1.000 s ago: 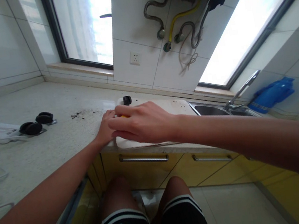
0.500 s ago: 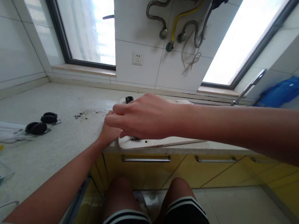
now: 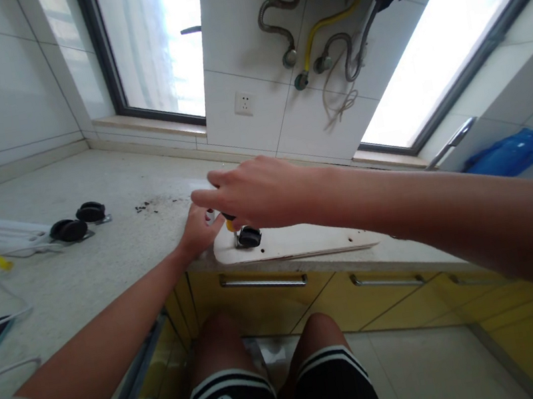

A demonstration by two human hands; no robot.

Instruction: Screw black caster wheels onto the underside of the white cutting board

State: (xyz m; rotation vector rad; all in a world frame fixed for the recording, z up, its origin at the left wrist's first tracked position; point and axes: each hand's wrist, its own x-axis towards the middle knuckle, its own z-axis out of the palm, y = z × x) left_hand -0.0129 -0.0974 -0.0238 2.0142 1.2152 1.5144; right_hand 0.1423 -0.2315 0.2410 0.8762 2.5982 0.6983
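Observation:
My right hand (image 3: 263, 193) is closed round the black-and-yellow handle of a screwdriver (image 3: 230, 224), mostly hidden by the fingers. Its shaft points down beside a black caster wheel (image 3: 249, 237) on the left end of a white board (image 3: 303, 239), which has small holes. Just left of the board, my left hand (image 3: 199, 229) has its fingers curled by the screwdriver; a small pale patch shows between them, too unclear to name. Two loose black casters, one nearer (image 3: 68, 230) and one farther (image 3: 91, 212), stand on the counter to the left.
The speckled counter (image 3: 140, 169) carries dark crumbs (image 3: 144, 207), a white slatted object (image 3: 4, 237) and a white cable (image 3: 8, 291) with a yellow tag. Yellow drawers with metal handles (image 3: 264, 282) lie below. A faucet (image 3: 452, 142) and blue bag (image 3: 507, 154) are at right.
My right hand has lifted and shifted slightly, uncovering the yellow part of the screwdriver and the caster wheel. More of my left hand's fingers show.

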